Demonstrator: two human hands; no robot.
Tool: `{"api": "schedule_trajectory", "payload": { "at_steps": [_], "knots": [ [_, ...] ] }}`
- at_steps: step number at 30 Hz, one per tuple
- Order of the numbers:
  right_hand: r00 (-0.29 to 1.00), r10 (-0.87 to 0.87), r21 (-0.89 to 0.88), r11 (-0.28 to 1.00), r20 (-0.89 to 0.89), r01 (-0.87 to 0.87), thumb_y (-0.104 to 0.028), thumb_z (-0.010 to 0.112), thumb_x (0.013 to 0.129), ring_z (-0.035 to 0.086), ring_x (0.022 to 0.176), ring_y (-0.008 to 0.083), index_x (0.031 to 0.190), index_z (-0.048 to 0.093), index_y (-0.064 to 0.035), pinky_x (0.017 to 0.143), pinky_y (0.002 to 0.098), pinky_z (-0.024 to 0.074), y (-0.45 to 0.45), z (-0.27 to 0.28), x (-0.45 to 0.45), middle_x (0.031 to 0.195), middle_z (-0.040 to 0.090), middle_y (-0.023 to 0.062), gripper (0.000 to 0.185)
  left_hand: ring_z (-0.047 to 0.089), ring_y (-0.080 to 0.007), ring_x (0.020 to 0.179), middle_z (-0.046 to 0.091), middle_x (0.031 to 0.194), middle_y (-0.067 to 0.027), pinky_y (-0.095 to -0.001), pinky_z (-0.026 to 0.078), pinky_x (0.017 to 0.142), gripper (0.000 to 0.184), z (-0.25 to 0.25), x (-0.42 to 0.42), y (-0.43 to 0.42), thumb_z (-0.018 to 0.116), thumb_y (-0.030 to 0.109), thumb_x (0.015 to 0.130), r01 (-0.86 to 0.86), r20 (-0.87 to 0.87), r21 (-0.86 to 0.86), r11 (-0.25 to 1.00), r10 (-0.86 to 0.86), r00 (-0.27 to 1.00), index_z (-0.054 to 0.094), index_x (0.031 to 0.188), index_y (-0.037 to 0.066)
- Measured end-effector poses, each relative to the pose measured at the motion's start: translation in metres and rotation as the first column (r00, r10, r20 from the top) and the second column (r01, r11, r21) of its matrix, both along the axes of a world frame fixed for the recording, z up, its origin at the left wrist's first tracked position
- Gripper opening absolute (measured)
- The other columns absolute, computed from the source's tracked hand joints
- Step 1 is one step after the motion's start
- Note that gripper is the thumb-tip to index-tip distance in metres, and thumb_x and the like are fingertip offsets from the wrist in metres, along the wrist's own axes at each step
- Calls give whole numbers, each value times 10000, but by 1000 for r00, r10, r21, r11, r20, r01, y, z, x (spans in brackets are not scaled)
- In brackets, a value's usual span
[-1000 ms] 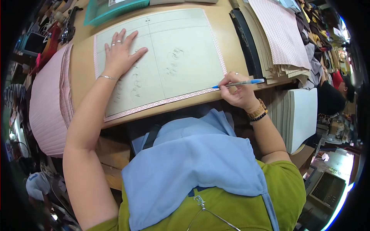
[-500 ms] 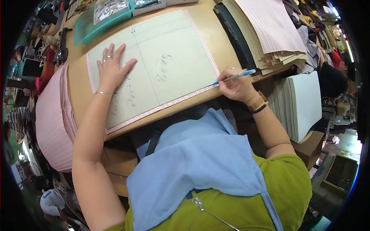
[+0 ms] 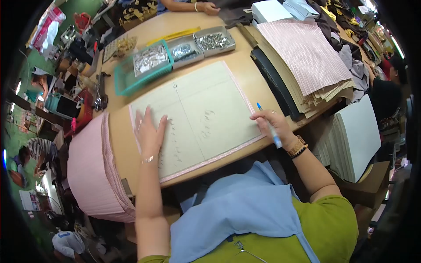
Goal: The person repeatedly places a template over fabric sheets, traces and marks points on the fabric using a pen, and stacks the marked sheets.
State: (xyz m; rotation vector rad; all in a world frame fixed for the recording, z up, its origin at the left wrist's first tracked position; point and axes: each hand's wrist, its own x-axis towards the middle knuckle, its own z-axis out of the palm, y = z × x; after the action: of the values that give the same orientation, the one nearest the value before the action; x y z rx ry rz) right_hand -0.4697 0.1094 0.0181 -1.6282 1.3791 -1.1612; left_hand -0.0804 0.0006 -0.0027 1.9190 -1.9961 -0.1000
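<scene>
A pale card sheet (image 3: 193, 114) with handwriting and ruled lines lies on the table, and a pink patterned border shows along its right and front edges. Spread over its left part, my left hand (image 3: 150, 131) is open, slightly blurred, and holds nothing. My right hand (image 3: 278, 127) is closed around a blue and white pen (image 3: 275, 136) at the sheet's right edge. The pen's narrow blue end points away from me, apart from the sheet's surface as far as I can see.
Beyond the sheet stand a teal basket (image 3: 125, 83) and grey trays of small metal parts (image 3: 215, 40). Pink quilted pieces (image 3: 90, 168) hang at the left. Stacked patterned sheets (image 3: 302, 52) lie at the right, above a white stack (image 3: 357, 136). Another person's hand (image 3: 207, 8) rests at the far edge.
My view has tilted up, showing more of the far table. My right hand has turned the pen from the sheet's front edge to point away from me. The left hand stays over the sheet.
</scene>
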Motion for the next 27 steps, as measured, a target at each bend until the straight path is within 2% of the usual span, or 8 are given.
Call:
{"api": "schedule_trajectory", "payload": {
  "at_steps": [2,7,10,13,19,22,23,27],
  "knots": [
    [911,-68,-277,959,-406,-51,-136,707,856,669,878,279,1080,657,-55,794,367,538,-10,-8,-2,1034,705,153,243,279,-386,1437,382,1484,-286,-522,244,1147,767,5,14,23,613,518,891,-136,22,57,989,135,991,406,1454,41],
    [849,-82,-116,993,-522,24,-241,766,816,556,1208,290,1095,660,-115,1119,664,198,-13,-19,13,1236,658,96,324,351,-354,1407,403,1485,-252,-436,275,1153,668,3,39,47,620,392,933,-89,-245,120,989,116,963,415,1445,15],
    [818,-75,-110,994,-571,14,-232,766,814,568,1192,283,1093,656,-119,1102,692,202,-13,-13,16,1241,658,89,320,375,-289,1397,429,1478,-201,-375,284,1152,629,10,51,34,621,305,956,-100,-767,257,961,266,585,398,1452,-11],
    [827,-57,-99,995,-559,1,-229,768,807,577,1189,277,1072,657,-125,1092,720,178,-14,-19,20,1240,660,83,306,378,-240,1392,439,1472,-164,-354,283,1150,617,16,65,27,617,268,968,4,-906,277,961,260,334,385,1453,-34],
    [823,-56,-97,995,-565,2,-239,757,810,586,1195,277,1043,655,-130,1087,727,178,-12,-15,20,1223,670,78,276,494,-200,1260,548,1345,-134,-346,354,1098,534,16,98,33,605,205,968,-25,-943,324,946,325,68,434,1413,-35],
    [791,-67,-163,986,-608,-42,-283,738,834,598,1130,301,1027,635,-69,1062,630,332,-16,-11,17,1069,694,92,307,530,-179,1190,580,1289,-115,-337,387,1067,463,47,82,60,605,161,957,54,-918,395,917,395,-3,481,1358,-34],
    [801,-90,-118,993,-592,24,-295,742,830,606,1091,310,1019,633,-68,1013,582,380,-21,-9,15,1059,688,106,314,531,-207,1204,568,1313,-121,-346,404,1057,427,44,83,67,577,139,964,97,-927,336,937,311,208,481,1342,-34],
    [783,-200,-93,979,-589,180,-315,748,823,624,940,338,978,622,-64,817,453,492,-33,6,22,973,674,143,320,525,-240,1222,545,1344,-131,-376,423,1042,451,48,77,107,536,168,986,-15,-988,133,991,134,75,442,1381,-28]
  ]
}}
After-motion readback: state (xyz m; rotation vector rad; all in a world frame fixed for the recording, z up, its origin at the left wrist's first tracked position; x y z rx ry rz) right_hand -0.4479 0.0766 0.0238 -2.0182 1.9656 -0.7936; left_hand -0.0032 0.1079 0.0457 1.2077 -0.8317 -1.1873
